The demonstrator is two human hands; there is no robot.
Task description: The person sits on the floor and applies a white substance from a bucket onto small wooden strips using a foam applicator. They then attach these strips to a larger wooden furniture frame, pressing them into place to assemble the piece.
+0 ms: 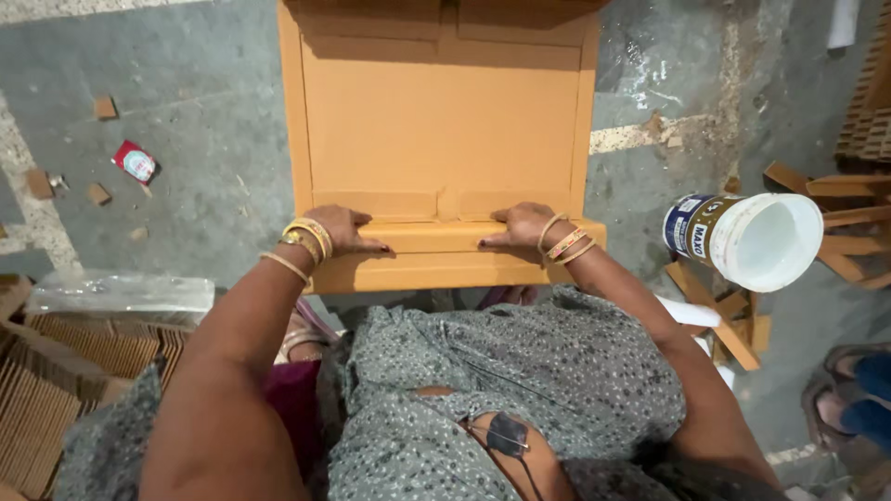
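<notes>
I see both hands pressed flat on the near edge of a large orange-tan cardboard box panel (441, 139) that lies on the grey concrete floor (204, 186) straight ahead. The left hand (339, 229) lies palm down with fingers spread open on the folded front flap, gripping nothing; the right hand (520, 225) rests the same way, just beside the flap's other end — flat contact, no closed grasp. Both wrists carry gold bangles (the right adds a coloured one). To the right stands a tipped white plastic bucket (752, 239) near loose cardboard strips (733, 325). Stacks of corrugated brown cardboard (56, 371) sit at lower left — a small red wrapper (135, 162) lies farther off.
</notes>
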